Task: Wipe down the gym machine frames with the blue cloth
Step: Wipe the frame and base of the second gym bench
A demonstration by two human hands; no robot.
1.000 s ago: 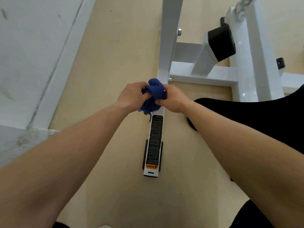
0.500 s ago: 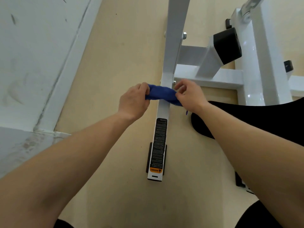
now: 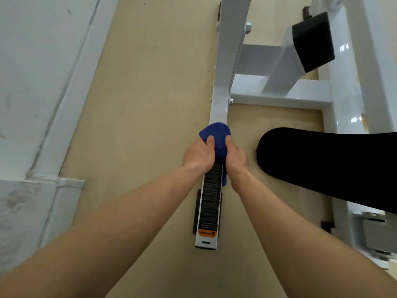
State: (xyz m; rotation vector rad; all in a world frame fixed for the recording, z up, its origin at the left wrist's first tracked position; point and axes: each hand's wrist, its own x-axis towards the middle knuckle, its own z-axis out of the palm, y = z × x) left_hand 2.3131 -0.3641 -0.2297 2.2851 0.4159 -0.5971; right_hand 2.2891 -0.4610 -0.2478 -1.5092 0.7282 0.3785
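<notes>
Single head-worn wide-angle view: we look steeply down and forward over both forearms onto the beige floor (image 3: pixel 150 104). We sit close above the white frame bar (image 3: pixel 225 61), which runs up the middle, with a pale wall (image 3: pixel 32 82) at our left edge. No second view.

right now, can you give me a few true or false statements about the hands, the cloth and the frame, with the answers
1. Both hands hold the blue cloth. True: the left hand and right hand grip it together.
2. The cloth lies on the floor. False: it is bunched on the white frame bar.
3. A black label with an orange warning strip runs along the bar near its end. True.
4. The cloth covers the orange warning strip. False: the strip is bare, nearer the person than the cloth.
5. The pad on the machine is red. False: it is black.
</notes>
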